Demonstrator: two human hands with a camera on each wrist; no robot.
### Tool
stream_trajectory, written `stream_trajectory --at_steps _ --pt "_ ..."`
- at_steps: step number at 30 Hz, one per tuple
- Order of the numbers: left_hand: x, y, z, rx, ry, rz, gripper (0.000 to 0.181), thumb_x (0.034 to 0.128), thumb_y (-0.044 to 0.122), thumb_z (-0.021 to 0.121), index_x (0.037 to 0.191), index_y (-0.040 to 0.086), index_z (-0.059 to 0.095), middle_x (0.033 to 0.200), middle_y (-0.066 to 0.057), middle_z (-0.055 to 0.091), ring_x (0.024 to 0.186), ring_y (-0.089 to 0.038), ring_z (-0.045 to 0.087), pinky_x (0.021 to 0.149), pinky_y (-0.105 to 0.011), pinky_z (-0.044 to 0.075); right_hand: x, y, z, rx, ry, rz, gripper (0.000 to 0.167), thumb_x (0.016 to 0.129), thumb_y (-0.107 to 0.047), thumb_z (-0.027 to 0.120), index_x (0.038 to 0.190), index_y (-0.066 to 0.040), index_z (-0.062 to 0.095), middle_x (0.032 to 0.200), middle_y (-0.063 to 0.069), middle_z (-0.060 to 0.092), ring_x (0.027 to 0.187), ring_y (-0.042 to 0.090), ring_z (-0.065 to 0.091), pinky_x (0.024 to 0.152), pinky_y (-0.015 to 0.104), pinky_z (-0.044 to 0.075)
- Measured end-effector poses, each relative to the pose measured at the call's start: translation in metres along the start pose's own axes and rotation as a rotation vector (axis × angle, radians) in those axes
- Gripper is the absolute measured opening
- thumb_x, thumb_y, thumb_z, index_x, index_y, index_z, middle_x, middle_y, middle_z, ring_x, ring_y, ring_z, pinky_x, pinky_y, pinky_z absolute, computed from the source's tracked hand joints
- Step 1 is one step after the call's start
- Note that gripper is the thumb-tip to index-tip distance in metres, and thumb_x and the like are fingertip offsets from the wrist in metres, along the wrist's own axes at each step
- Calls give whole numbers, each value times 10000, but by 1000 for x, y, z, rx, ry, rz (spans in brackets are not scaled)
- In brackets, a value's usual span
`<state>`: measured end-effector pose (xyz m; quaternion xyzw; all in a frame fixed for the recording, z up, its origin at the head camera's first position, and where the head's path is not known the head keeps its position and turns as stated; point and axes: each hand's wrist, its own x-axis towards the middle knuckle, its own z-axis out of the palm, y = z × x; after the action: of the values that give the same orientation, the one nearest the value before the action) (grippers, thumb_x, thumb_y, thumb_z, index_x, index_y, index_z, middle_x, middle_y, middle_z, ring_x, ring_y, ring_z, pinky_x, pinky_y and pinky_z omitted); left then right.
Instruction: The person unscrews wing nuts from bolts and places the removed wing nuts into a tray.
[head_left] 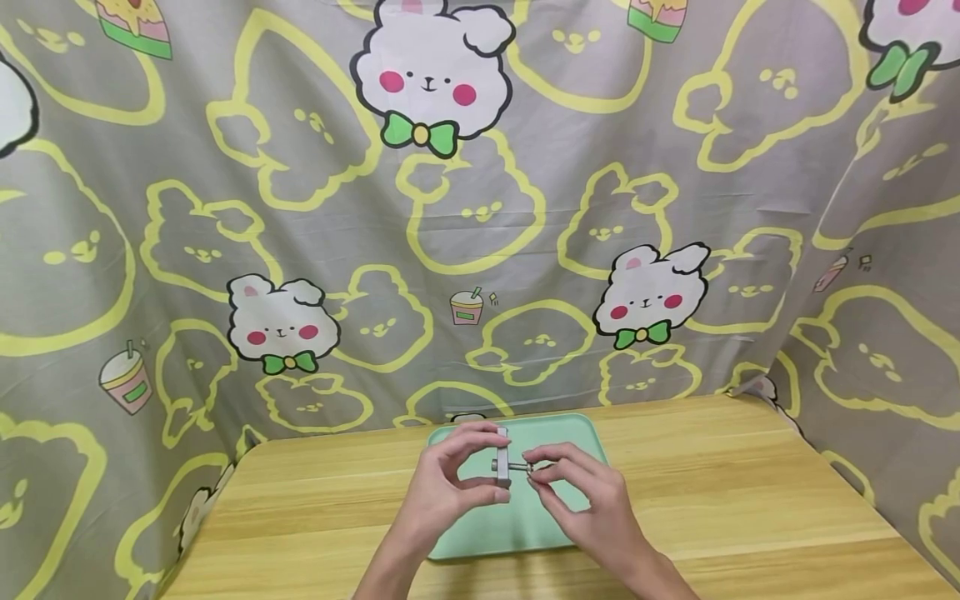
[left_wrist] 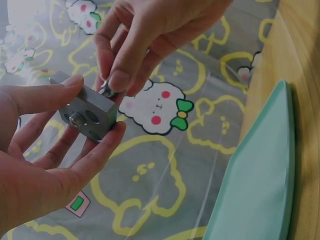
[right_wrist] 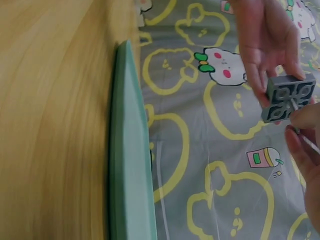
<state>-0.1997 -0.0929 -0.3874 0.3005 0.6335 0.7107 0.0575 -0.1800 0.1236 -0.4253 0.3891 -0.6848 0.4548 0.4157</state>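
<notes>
My left hand [head_left: 448,477] holds a grey square metal block [head_left: 503,471] by its edges, between the thumb below and the fingers above. Round recesses show in the block's faces [left_wrist: 90,114]. A bolt [head_left: 519,467] runs through its middle, its head on the left side and its shank sticking out to the right. At the shank's far end my right hand [head_left: 592,485] pinches with thumb and fingers. A small shiny metal part [left_wrist: 106,91] shows at those fingertips; its exact shape is mostly hidden. Both hands are raised above a mint-green tray [head_left: 480,537].
The tray lies on a wood-grain table [head_left: 720,483]. A grey curtain [head_left: 465,183] with yellow outlines and white cartoon animals hangs behind the table and along both sides.
</notes>
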Motion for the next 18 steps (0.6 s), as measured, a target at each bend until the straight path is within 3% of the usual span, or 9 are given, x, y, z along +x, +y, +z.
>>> stream_trajectory --at_steps 3,5,9,12,16,18 --pt "0 0 0 -3 -2 1 510 764 -87 846 1235 -109 649 1404 -214 493 1283 -258 562 913 -501 614 0 3 1 -6 8 -81 68 924 -4 747 914 -56 705 1082 110 708 902 268 707 852 205 601" --pt "0 0 0 -4 -5 3 512 766 -86 846 1236 -116 645 1404 -216 492 1279 -263 563 911 -503 615 1 3 1 -7 9 -96 53 956 -44 724 908 -41 700 1081 116 706 896 272 706 851 207 601" --pt "0 0 -1 -5 -5 8 514 767 -87 847 1239 -111 646 1410 -234 485 1263 -269 578 908 -506 615 1 0 0 15 -7 -28 177 847 42 806 947 -57 699 1112 113 706 954 280 700 894 222 593" --pt "0 0 -1 1 0 8 509 764 -100 843 1237 -91 656 1413 -241 481 1256 -269 584 907 -501 616 0 -3 -3 124 -36 157 267 824 103 796 1003 -65 691 1153 140 692 1030 275 693 923 272 602" --pt "1 0 1 27 5 6 498 750 -127 831 1220 -75 672 1395 -231 493 1257 -266 574 900 -488 622 1 -7 -9 361 -25 592 159 951 21 702 1106 0 671 1189 208 655 1063 251 710 897 380 623" --pt "1 1 2 41 5 1 493 742 -136 829 1208 -66 682 1385 -217 503 1254 -265 567 895 -483 625 3 -7 -11 445 -4 798 198 987 -57 684 1154 45 653 1186 233 651 1032 261 725 868 412 634"
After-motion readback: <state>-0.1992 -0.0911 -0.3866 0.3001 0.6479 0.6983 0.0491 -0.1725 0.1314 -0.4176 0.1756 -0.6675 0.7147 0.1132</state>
